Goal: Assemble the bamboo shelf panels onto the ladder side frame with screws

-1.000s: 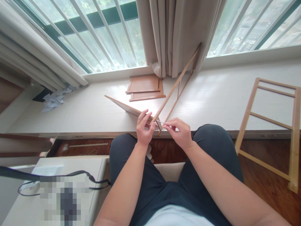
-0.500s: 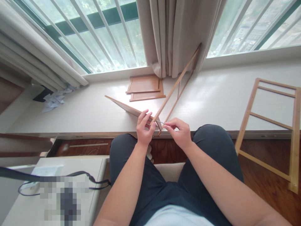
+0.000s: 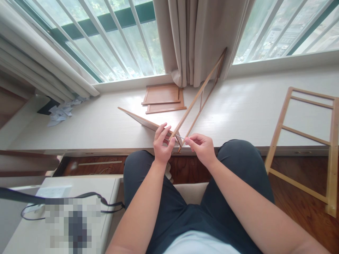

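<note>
White counter (image 3: 251, 113), faint grain. Past its back edge: left window (image 3: 112, 44) and right window (image 3: 280, 31), both barred and green-framed; beige curtain (image 3: 182, 42) between. Daylight reflects off the counter top. Below front edge, reddish-brown wood floor (image 3: 293, 211). White table (image 3: 92, 184) near front left corner.

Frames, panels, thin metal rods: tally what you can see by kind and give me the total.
Frames: 2
Panels: 3, two lying flat, one at the left hand
Rods: 1, in the right hand
Total: 6
</note>
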{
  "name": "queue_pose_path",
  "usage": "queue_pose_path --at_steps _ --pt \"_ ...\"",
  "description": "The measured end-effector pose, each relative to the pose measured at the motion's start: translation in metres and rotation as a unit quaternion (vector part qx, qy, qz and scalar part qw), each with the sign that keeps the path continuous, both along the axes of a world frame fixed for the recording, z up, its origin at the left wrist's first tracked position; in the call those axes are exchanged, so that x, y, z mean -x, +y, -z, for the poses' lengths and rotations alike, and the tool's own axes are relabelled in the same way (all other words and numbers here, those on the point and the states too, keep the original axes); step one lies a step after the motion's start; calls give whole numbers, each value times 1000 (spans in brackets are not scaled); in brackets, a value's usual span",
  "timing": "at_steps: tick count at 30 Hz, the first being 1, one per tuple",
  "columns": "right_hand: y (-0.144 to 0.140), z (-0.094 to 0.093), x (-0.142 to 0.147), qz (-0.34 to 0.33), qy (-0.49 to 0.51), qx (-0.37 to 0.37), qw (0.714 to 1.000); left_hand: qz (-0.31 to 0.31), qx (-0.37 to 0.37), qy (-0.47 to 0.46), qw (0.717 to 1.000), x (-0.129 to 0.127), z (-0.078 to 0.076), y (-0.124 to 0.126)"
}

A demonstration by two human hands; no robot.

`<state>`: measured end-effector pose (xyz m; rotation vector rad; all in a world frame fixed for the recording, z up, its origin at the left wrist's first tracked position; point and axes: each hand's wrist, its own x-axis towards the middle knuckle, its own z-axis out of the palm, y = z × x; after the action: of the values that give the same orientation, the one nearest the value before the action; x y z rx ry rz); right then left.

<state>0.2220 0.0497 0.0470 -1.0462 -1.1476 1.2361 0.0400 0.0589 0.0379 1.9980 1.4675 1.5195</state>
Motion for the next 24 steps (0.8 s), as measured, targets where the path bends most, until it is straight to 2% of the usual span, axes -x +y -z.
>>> queue_pose_path --at_steps 4,16,24 --pt "3 -2 0 -30 52 48 997 -5 4 -3 1000 0 0 0" --pt "6 1 -1 -101 161 129 973 -6 4 -8 1000 0 2 1" --pt "5 -4 0 -139 188 171 957 -10 3 14 1000 0 2 0"
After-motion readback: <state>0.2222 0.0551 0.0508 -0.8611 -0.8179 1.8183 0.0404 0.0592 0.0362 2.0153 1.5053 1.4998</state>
